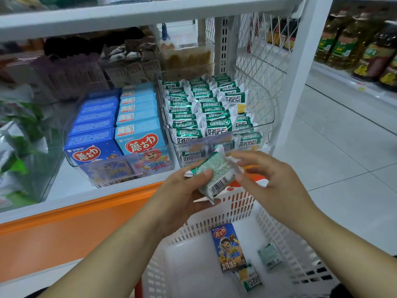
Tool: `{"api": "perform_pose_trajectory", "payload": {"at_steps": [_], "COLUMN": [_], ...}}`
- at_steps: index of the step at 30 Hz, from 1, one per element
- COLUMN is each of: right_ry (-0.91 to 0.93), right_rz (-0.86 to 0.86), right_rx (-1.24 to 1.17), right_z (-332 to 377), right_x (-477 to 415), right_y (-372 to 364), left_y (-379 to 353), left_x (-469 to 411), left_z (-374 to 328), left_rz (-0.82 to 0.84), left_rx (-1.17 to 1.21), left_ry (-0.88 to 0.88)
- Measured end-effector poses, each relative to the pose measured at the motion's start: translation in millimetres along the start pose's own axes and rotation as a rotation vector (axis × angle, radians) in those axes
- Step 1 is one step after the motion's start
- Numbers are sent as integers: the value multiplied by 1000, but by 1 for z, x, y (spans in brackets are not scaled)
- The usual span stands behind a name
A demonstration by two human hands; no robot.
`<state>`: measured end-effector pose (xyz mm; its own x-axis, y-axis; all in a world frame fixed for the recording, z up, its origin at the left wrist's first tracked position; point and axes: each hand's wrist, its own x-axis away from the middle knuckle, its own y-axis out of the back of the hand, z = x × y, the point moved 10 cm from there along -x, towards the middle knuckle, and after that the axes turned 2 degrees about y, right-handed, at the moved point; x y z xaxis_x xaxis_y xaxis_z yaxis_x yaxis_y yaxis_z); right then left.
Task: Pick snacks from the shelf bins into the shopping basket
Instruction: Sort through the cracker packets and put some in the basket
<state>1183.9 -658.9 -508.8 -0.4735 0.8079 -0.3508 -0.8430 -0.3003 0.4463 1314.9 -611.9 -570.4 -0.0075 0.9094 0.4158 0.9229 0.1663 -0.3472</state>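
Back bins [129,67] at 11 o'clock are blurring beyond reading; the basket [285,239] is running off the bottom edge. The left hand [182,198] is gripping a green-and-white packet [217,175], barcode up, over the basket's 12 o'clock rim. The right hand [275,183] is hovering slack and empty at the packet's 3 o'clock.

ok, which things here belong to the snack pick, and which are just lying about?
Job: left hand holding a green packet; right hand beside it; white basket with a blue box and packets inside; shelf stock of green packets and blue boxes.
Lying about: oil bottles; brown snacks behind; wire mesh panel.
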Motion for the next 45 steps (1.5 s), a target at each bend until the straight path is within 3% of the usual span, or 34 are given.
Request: {"api": "perform_pose_trajectory", "payload": {"at_steps": [3, 9, 16, 24, 31, 34, 39, 45], "right_ry": [-300, -435, -475, -466, -439, -283, -29, 0], "right_rz": [14, 44, 68, 42, 8, -65, -17, -96], "right_rx": [-337, -496, -444, -319, -286, -207, -44, 43], "right_z": [-27, -42, -48, -49, -50, -33, 11, 6], "right_x": [-2, 2, 3, 1, 1, -6, -23, -56], "right_y": [-1, -4, -2, 12, 14, 22, 19, 47], "left_y": [-12, -10, 4, 0, -5, 1, -6, -8], "left_x": [2, -2, -9, -6, -2, 0, 18, 20], "left_z": [0, -1, -1, -1, -10, -18, -70, -143], "left_rz": [112, 110, -52, -3, 43, 22, -153, -446], "left_rx": [-30, -65, -43, 123, 74, -63, -761, -983], "left_ry": [-6, -41, -73, -68, -99, -138, -498, -844]}}
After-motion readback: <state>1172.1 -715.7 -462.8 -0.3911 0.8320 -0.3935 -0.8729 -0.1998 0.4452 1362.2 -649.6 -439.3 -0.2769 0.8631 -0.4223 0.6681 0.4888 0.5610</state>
